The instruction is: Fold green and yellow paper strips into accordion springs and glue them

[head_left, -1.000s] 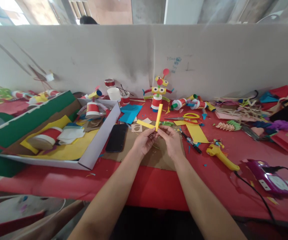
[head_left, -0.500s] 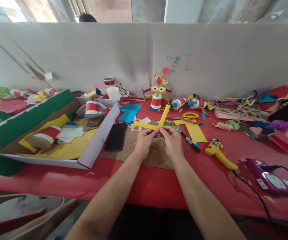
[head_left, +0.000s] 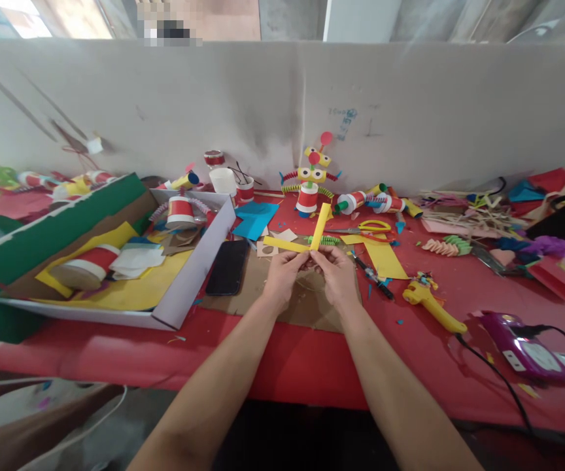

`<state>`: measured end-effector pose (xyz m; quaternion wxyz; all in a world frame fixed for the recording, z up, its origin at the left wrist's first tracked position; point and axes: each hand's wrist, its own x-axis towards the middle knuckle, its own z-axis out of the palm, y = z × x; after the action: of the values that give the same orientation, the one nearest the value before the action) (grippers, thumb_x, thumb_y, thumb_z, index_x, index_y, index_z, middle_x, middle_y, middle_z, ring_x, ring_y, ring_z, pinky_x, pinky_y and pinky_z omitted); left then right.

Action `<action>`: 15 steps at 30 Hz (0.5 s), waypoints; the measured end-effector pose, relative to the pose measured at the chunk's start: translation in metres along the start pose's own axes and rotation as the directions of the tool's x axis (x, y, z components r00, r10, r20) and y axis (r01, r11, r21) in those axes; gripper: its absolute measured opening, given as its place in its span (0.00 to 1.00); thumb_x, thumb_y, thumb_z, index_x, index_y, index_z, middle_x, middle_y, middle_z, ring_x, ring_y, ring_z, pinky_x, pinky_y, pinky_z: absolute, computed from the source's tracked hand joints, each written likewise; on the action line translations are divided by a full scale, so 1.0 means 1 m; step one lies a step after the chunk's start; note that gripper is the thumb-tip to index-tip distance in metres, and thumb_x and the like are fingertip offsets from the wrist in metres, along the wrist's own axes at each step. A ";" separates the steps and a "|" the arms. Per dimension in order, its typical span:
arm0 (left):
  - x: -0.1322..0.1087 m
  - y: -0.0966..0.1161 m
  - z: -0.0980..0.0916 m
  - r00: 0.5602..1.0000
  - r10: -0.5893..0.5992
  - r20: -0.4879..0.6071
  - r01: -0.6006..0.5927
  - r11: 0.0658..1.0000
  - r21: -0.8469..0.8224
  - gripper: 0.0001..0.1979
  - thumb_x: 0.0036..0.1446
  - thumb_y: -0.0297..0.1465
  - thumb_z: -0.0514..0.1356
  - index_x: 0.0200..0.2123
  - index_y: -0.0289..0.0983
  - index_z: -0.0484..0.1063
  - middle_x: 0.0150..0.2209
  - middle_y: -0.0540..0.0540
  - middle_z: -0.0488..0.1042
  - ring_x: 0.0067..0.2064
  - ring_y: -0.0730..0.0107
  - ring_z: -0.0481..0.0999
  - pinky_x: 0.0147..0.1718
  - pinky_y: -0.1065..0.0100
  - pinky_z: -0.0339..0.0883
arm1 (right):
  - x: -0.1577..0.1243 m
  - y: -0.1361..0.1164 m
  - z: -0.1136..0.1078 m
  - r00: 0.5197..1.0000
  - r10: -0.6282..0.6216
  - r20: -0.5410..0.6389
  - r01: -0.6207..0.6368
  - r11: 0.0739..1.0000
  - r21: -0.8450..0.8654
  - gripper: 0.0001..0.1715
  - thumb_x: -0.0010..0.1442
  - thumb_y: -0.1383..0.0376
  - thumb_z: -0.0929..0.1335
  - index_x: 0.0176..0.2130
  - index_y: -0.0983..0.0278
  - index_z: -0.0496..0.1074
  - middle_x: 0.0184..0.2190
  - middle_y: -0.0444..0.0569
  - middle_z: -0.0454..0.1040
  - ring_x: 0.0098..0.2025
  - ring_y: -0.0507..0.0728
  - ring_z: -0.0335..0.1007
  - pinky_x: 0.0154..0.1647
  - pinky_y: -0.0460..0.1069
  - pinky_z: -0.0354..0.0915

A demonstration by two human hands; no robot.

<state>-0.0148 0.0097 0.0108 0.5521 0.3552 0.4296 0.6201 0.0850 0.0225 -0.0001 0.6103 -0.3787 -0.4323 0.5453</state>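
Note:
Two yellow paper strips meet at an angle between my hands, one pointing up and away, the other out to the left. My left hand pinches them near the joint. On the other side of the joint, my right hand pinches with thumb and fingers. Both hands hover over a piece of brown cardboard. Just behind the fingers lies a green folded paper spring. Further back stands a paper-cup figure with big eyes and springy arms.
An open box with cups and paper stands left, beside a black phone. To the right lie yellow-handled scissors, a yellow glue gun, a utility knife and a purple power strip. A white board rises behind.
The strip pointing away has swung a little to the left and stands more upright. Both hands keep their pinch in nearly the same place.

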 end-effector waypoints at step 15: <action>0.005 0.003 -0.008 0.947 -0.310 0.078 0.318 0.885 -0.339 0.05 0.48 0.19 0.57 0.25 0.30 0.72 0.20 0.48 0.70 0.22 0.81 0.68 0.23 0.79 0.63 | 0.003 -0.003 -0.002 0.996 0.086 0.001 -0.086 0.993 0.075 0.10 0.42 0.64 0.72 0.28 0.64 0.72 0.19 0.39 0.69 0.20 0.46 0.62 0.20 0.43 0.56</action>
<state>-0.0235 0.0130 0.0107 0.7037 0.1846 0.3590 0.5847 0.0885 0.0250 0.0026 0.6005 -0.3745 -0.3941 0.5865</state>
